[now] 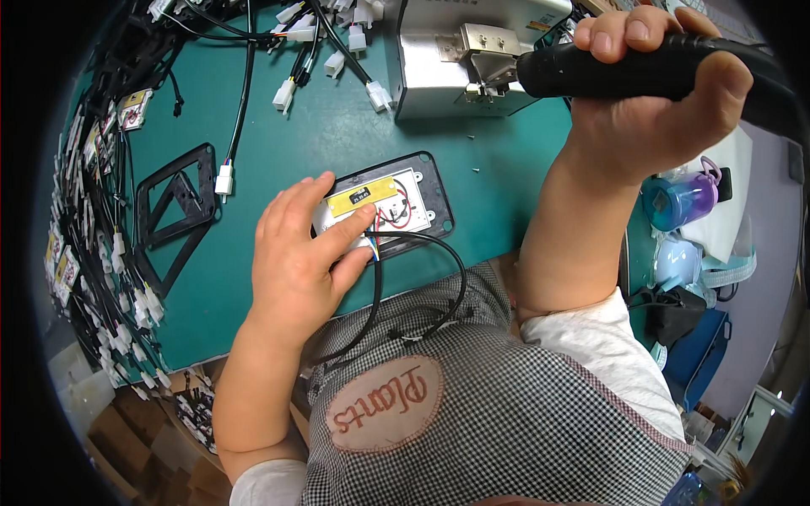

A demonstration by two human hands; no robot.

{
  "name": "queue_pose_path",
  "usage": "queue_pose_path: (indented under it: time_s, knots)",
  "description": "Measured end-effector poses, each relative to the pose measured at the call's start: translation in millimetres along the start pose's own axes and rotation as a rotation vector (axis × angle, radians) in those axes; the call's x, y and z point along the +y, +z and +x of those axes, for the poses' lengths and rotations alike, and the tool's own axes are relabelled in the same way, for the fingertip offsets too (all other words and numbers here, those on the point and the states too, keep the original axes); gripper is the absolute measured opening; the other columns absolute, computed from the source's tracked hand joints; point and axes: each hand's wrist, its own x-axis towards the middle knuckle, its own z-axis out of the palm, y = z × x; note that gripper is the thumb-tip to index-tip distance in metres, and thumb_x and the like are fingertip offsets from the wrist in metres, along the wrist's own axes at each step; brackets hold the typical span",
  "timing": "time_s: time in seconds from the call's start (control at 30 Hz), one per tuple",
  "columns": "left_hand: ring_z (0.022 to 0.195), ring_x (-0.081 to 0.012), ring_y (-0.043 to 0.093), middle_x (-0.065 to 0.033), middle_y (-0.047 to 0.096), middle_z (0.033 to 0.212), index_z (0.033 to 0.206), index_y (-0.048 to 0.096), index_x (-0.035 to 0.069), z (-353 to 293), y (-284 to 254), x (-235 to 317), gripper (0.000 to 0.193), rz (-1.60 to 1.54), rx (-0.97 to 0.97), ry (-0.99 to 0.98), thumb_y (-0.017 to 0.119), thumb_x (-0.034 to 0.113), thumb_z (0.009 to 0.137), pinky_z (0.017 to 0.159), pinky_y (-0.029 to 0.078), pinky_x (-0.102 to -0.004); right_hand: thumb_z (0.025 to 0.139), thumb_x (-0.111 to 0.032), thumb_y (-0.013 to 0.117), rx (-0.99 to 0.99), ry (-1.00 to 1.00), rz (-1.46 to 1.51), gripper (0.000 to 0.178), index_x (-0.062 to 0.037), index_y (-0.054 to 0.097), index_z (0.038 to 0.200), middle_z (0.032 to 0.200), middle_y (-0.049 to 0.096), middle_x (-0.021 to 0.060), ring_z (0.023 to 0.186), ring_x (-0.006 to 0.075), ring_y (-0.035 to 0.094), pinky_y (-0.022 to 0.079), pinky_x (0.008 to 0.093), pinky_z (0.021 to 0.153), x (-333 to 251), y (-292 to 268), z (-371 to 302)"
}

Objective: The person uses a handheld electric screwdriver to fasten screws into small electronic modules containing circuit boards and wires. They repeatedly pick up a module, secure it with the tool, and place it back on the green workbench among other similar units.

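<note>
**Left hand on open case, right hand gripping driver at feeder**

Head view, clock directions taken from the case. Open black case (pixel 440 202) sits near the mat's near edge, tilted slightly, white board (pixel 413 221) and yellow module (pixel 341 202) inside. Left hand (pixel 291 253) lies over its 8 o'clock side, fingers spread, grasping nothing; index fingertip on the module's lower edge, thumb by the thin wires. Right hand (pixel 620 126) is wrapped round a black-handled driver (pixel 620 74), tip at the metal feeder (pixel 447 103), 1 o'clock. Can't tell if the tip touches.

Obstacles: white-plugged cables (pixel 356 40) at 12, black frames (pixel 207 190) at 9, thick cable bundle (pixel 105 236) beyond. Two loose screws (pixel 476 170) at 2. Black cable (pixel 462 270) loops off the case over the edge at 6, against the checked apron (pixel 506 396).

Room: mat shows between case and plugs, 11 to 12, and toward the right forearm, 3.

Surface: green mat (pixel 312 126). Beyond: purple-blue cup (pixel 688 200) at 3, blue bin (pixel 704 358) at 4.
</note>
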Motion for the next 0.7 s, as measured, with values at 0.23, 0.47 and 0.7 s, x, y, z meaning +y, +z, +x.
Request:
queue_pose_path:
  time_s: [0.23, 0.47, 0.7]
  knots:
    - [0.117, -0.0374, 0.054, -0.0159, 0.056, 0.129, 0.11, 0.073, 0.019, 2.1, 1.4, 1.8, 0.045, -0.003, 0.039, 0.0, 0.081, 0.02, 0.065, 0.099, 0.042, -0.0486, 0.085, -0.056, 0.066, -0.027, 0.14, 0.031, 0.054, -0.0067, 0.054, 0.102, 0.065, 0.05, 0.0035, 0.049, 0.0149, 0.051, 0.045, 0.0269, 0.05, -3.8, -3.0, 2.0]
    - [0.117, -0.0371, 0.053, -0.0155, 0.056, 0.129, 0.11, 0.073, 0.019, 1.7, 2.0, 1.5, 0.044, -0.008, 0.032, -0.008, 0.081, 0.02, 0.066, 0.1, 0.042, -0.0481, 0.085, -0.057, 0.065, -0.003, 0.014, 0.076, 0.054, -0.0067, 0.055, 0.101, 0.064, 0.051, 0.0028, 0.048, 0.0151, 0.052, 0.046, 0.0277, 0.049, 0.1, -6.4, -1.4]
    - [0.117, -0.0371, 0.053, -0.0156, 0.056, 0.129, 0.11, 0.073, 0.019, 3.2, 1.1, 1.8, 0.045, -0.009, 0.035, 0.002, 0.081, 0.02, 0.066, 0.1, 0.042, -0.0484, 0.085, -0.057, 0.065, -0.006, 0.049, -0.03, 0.051, -0.0086, 0.056, 0.1, 0.064, 0.051, 0.0022, 0.049, 0.0143, 0.051, 0.046, 0.0272, 0.049, -9.6, -3.4, 2.1]
